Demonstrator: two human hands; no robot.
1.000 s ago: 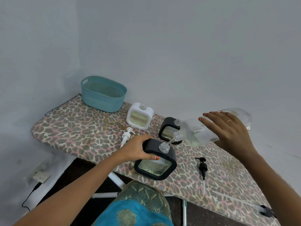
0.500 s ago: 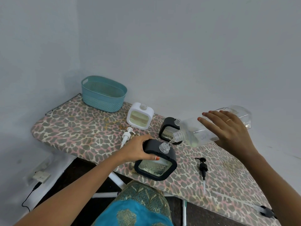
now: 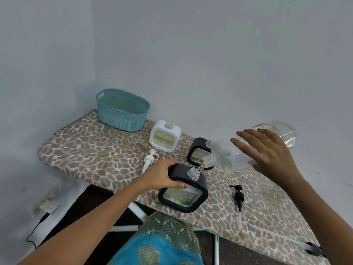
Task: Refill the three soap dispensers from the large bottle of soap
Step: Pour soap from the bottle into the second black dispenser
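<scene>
The left hand (image 3: 162, 175) grips the black dispenser (image 3: 183, 191) at the near edge of the ironing board (image 3: 91, 150), thumb on its front face. The right hand (image 3: 267, 152) clasps the large bottle (image 3: 223, 153) from above (its thumb is hidden under the bottle). The bottle is tipped, neck down, over the dispenser's open neck, and a thin stream of soap (image 3: 201, 166) runs between them. A second black dispenser (image 3: 196, 150) stands just behind the bottle's neck, and a white dispenser (image 3: 165, 135) stands near the far edge. A white pump (image 3: 150, 159) and a black pump (image 3: 238, 196) lie on the board. A teal basket (image 3: 122, 109) sits at the far left corner.
</scene>
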